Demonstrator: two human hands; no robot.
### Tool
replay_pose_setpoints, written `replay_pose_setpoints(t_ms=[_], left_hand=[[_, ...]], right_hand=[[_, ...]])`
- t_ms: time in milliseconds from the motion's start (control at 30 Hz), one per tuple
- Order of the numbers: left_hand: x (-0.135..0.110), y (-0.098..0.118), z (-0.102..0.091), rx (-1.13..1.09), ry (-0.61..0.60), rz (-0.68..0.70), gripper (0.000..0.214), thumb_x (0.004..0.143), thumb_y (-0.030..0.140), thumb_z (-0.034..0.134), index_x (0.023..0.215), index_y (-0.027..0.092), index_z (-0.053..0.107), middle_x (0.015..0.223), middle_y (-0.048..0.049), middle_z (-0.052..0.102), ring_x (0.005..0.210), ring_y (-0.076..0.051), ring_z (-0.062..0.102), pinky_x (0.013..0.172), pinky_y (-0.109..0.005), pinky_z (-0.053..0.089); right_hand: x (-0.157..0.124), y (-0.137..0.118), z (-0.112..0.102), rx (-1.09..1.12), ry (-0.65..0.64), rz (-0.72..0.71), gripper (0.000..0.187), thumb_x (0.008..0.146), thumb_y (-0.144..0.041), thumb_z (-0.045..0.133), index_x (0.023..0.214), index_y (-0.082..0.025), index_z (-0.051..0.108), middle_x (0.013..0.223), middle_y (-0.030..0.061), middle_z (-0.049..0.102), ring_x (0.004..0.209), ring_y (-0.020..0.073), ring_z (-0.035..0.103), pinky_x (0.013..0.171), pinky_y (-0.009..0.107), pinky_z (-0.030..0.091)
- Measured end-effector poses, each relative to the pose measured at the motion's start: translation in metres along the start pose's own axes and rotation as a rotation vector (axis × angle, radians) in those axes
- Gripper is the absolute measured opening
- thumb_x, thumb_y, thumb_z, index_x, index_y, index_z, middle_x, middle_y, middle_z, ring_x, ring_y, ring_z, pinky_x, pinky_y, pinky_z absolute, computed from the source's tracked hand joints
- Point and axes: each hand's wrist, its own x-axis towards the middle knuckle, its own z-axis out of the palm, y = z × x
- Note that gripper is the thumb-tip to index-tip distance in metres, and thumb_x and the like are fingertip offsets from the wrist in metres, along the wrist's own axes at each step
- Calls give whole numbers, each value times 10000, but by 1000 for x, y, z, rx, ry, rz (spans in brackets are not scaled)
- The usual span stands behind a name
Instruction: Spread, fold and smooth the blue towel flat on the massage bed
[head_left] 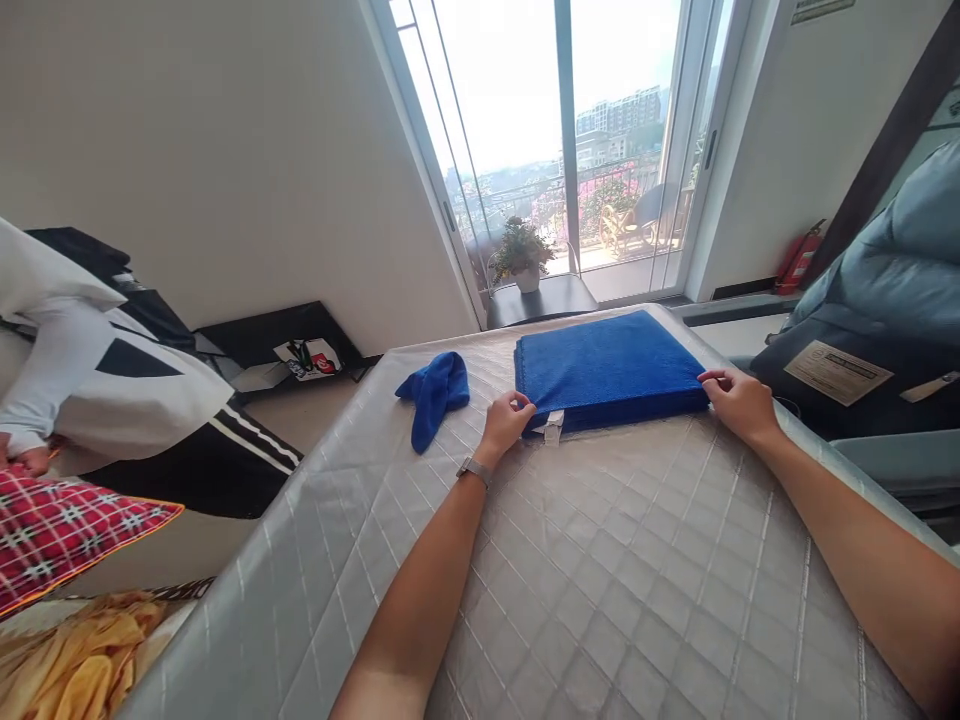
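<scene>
A neat stack of blue towels [607, 355] lies flat on the quilted silver-grey mattress [615, 580]. My left hand [507, 422] pinches the near left corner of the top towel, close to a white tag [553, 427] that sticks out from the stack's front edge. At the near right corner, my right hand [739, 402] has thumb and fingers closed on the same towel. To the left of the stack, apart from it, lies a crumpled, twisted blue cloth [436, 395].
At left, another person [142, 390] holds a red plaid cloth [67, 535] over yellow fabric [82, 660]. Beyond the mattress stand a dark chair with a potted plant [527, 270] and a glass door. A grey-blue padded chair [862, 300] and fire extinguisher [801, 258] are right.
</scene>
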Motion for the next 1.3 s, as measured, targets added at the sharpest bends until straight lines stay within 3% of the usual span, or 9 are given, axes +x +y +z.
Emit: replay_pose_setpoints(t_ms=[100,200,300,433,633,733,867,1067,1300], left_hand=[[0,1,-5,113,79,40,119,856,294,628,828,210,708,641,3,650,665,-181,651,700,-293,493],[-2,7,-3,232,203,253,239,936,312,554,1053,206,734,1096,-97,739,1095,-244,674,1000,-383,498],[-4,9,6,334,23,486,406,1006,371,489,1365,238,627,1558,-94,504,1485,-259,403,1223,-442,323],[4,4,-2,372,-245,502,470,1071,442,355,1442,246,567,1573,-82,497,1507,-233,378,1227,-417,324],[19,-38,-77,523,259,38,391,946,380,636,1298,211,653,1373,-146,620,1319,-307,531,1120,-424,385],[16,-67,-98,594,320,-174,493,891,418,708,1339,230,621,1445,-166,543,1354,-350,473,1078,-463,397],[17,-83,-96,586,351,-229,304,968,313,578,1236,218,684,1380,-179,566,1272,-344,517,943,-421,465],[25,-69,-101,412,495,-307,225,997,229,479,1107,176,668,1248,-172,652,1172,-335,599,892,-396,469],[24,-5,-147,-17,972,-171,120,1035,250,426,1091,241,531,1088,-68,687,1022,-237,667,850,-311,453]], right_hand=[[-3,-3,1,-120,71,-77,344,933,-290,499,1062,-130,775,966,155,707,993,269,623,945,371,441],[-9,-14,4,-240,242,-286,425,981,-339,443,1176,-127,756,1225,214,647,1202,319,560,1058,433,411],[-15,-22,15,-271,169,-514,512,1041,-399,342,1376,-177,659,1502,165,525,1377,319,473,1155,470,363],[-17,-15,34,-345,-97,-567,588,1047,-468,258,1507,-229,538,1590,99,474,1498,311,362,1227,547,278],[-17,-10,40,-368,-104,-536,644,1043,-498,216,1536,-201,506,1613,99,445,1528,283,326,1274,487,197],[-18,-13,39,-371,-100,-517,579,1036,-467,285,1519,-244,514,1603,86,463,1527,265,332,1269,487,221],[-18,-13,40,-356,-77,-514,548,1033,-454,316,1499,-257,527,1587,90,484,1520,261,346,1264,491,237],[-16,-10,40,-331,-81,-528,563,1031,-471,316,1493,-239,539,1576,108,496,1516,274,355,1259,499,244],[-15,-12,39,-248,-71,-525,542,997,-467,375,1449,-245,577,1547,110,528,1495,302,391,1254,503,243]])
